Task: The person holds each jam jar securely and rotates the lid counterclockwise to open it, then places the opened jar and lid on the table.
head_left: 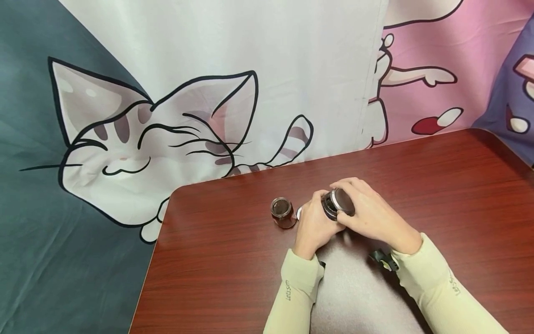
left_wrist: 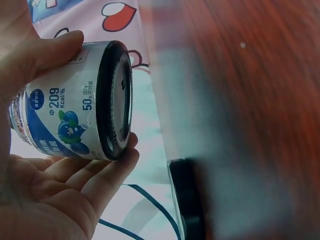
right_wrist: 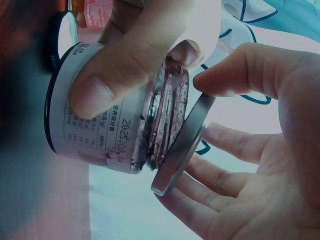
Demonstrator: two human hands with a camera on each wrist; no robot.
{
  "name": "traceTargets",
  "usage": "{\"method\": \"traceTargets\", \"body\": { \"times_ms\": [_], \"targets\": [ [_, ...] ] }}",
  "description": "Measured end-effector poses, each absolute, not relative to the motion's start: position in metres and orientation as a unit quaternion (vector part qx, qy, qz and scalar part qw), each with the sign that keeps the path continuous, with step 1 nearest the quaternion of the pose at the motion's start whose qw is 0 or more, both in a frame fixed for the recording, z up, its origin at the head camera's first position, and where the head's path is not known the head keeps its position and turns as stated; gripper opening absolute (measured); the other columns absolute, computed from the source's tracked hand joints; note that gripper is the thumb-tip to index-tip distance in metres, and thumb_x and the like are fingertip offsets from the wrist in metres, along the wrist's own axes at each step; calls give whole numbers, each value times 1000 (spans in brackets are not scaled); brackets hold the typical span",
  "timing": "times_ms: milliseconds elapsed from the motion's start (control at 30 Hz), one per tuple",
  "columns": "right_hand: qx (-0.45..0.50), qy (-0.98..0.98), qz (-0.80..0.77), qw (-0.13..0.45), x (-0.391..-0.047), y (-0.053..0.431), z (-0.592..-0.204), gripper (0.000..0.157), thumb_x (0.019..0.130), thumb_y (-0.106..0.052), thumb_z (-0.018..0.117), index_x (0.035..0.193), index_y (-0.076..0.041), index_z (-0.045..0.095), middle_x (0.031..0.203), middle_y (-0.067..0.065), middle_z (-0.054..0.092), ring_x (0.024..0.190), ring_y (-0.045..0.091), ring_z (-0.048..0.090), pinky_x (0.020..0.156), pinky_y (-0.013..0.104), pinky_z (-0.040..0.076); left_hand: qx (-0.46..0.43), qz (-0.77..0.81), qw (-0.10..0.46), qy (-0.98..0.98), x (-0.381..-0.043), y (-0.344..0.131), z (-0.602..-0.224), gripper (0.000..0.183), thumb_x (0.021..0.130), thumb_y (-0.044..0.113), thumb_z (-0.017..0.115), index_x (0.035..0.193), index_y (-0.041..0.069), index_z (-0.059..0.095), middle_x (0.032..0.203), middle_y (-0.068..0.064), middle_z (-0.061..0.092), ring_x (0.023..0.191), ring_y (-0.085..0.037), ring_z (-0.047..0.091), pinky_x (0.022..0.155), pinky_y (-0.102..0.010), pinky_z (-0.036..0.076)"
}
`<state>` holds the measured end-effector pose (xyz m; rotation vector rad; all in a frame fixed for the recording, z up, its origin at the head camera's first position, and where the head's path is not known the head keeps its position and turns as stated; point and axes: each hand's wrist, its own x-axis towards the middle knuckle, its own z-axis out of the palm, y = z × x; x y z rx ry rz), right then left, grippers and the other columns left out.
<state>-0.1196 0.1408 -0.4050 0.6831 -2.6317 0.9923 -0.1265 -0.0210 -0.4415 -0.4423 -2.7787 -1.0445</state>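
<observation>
My left hand [head_left: 315, 224] grips a glass jar [left_wrist: 75, 107] with a white and blue blueberry label, its black-rimmed base toward the left wrist camera. Dark residue coats the threaded neck of the jar, seen in the right wrist view. My right hand [head_left: 369, 211] pinches a dark metal lid [right_wrist: 182, 147] between thumb and fingers. That lid is tilted at the jar's mouth, one edge close to the neck and the other swung away. Both hands are above the table, to the right of a second jar [head_left: 282, 214].
The second jar stands upright on the reddish-brown wooden table [head_left: 217, 260], dark inside. Beside it, a black lid with a white inside [right_wrist: 67, 35] stands on edge. Behind the table hangs a cartoon cat curtain [head_left: 187, 125].
</observation>
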Motion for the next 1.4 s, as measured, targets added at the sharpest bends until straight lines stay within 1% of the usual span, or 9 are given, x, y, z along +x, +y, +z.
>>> {"method": "traceTargets", "body": {
  "times_ms": [133, 400, 800, 1067, 1267, 1400],
  "targets": [
    [234, -901, 342, 127, -119, 143, -405, 54, 70, -8, 74, 122, 0, 61, 123, 16, 57, 113, 32, 55, 94, 48, 44, -143, -348, 71, -924, -126, -20, -442, 66, 67, 32, 88, 123, 11, 59, 103, -3, 72, 92, -15, 69, 81, -28, 54],
    [217, -908, 343, 106, -118, 147, -401, 54, 73, -8, 72, 126, -3, 60, 125, 16, 58, 114, 32, 56, 94, 50, 44, -138, -362, 71, -919, -125, -20, -443, 65, 67, 31, 87, 123, 12, 59, 103, -2, 71, 90, -13, 68, 79, -27, 53],
    [216, -908, 336, 124, -120, 153, -398, 55, 73, -9, 74, 127, -6, 61, 122, 12, 61, 108, 29, 61, 89, 49, 47, -136, -368, 71, -917, -125, -20, -442, 66, 66, 31, 88, 122, 14, 58, 101, -1, 72, 90, -13, 68, 79, -24, 52],
    [208, -912, 333, 117, -122, 155, -399, 56, 73, -9, 74, 127, -6, 61, 123, 10, 61, 109, 28, 61, 90, 49, 47, -138, -374, 72, -914, -126, -20, -442, 67, 67, 31, 89, 123, 13, 58, 101, -2, 72, 89, -12, 68, 79, -24, 52],
    [218, -910, 330, 124, -122, 158, -399, 56, 74, -9, 76, 127, -6, 60, 122, 12, 62, 108, 31, 61, 89, 51, 48, -138, -365, 70, -918, -126, -19, -443, 67, 66, 29, 89, 123, 13, 58, 100, -2, 72, 88, -14, 69, 78, -26, 53],
    [218, -910, 330, 124, -122, 159, -398, 56, 75, -9, 76, 128, -5, 60, 123, 13, 62, 111, 31, 61, 91, 51, 47, -136, -365, 71, -918, -126, -19, -443, 68, 65, 29, 89, 124, 14, 58, 101, -2, 73, 90, -15, 69, 79, -27, 53]
  ]
}}
